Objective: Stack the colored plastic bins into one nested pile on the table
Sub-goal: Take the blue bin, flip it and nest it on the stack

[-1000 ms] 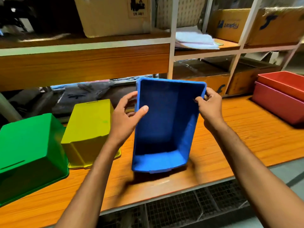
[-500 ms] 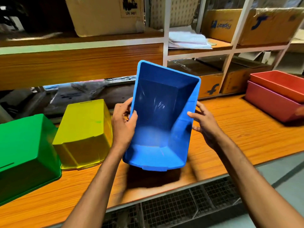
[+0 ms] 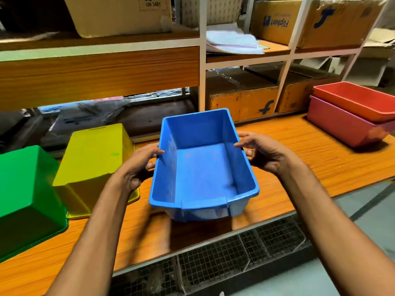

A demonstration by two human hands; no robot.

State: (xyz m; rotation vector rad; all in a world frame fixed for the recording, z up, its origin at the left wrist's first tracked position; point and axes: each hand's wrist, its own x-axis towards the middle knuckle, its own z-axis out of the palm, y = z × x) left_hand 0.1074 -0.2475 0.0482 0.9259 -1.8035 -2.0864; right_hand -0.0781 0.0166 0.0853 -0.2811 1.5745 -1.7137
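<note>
Two upturned bins (image 3: 92,159) (left of upright bin (image 3: 203,165))

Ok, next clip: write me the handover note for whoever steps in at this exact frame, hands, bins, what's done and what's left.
Left hand: gripping the left rim of the blue bin.
Right hand: gripping its right rim.
The blue bin is open side up, over the front of the table; whether it rests on it is unclear.
Done: red bin nested in the pink bin at far right.
Left: add the blue bin to that pile, then flip and nest the yellow bin and green bin, both upside down at left.
</note>
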